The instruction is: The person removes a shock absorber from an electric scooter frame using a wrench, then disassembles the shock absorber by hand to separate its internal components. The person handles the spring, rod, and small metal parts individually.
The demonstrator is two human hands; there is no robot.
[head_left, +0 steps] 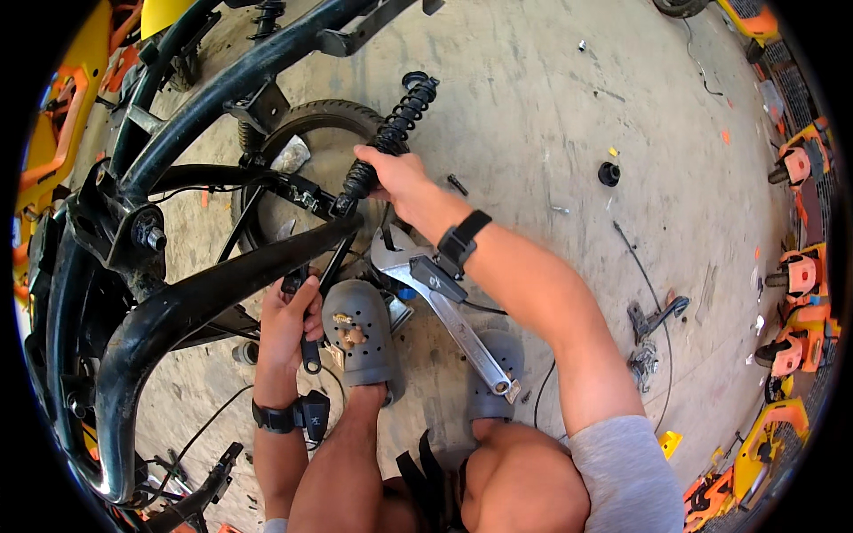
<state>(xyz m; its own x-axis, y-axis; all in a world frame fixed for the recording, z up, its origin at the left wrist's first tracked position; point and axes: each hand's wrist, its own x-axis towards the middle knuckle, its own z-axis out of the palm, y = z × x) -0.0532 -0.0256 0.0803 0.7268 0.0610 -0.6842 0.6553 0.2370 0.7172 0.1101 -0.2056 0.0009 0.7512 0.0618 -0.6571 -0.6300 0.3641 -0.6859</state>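
Note:
My right hand (402, 182) is closed round a black coil-spring shock absorber (404, 120), which tilts up and away from the frame. Its lower end meets the swingarm by the black frame tube (222, 280). Below that tube, my left hand (289, 324) wraps round a black-handled wrench (311, 355). The wrench's metal jaw shows past the tube, but the tube hides where it sits. A large silver adjustable wrench (458, 329) lies on the floor beside my shoe, its jaw near my right wrist.
The black vehicle frame (151, 329) fills the left side. Behind the shock absorber is a wheel (333, 111). On the concrete lie a bolt (457, 184), a round black part (609, 173) and a thin cable (644, 271). Orange and yellow vehicles (804, 271) line the right edge.

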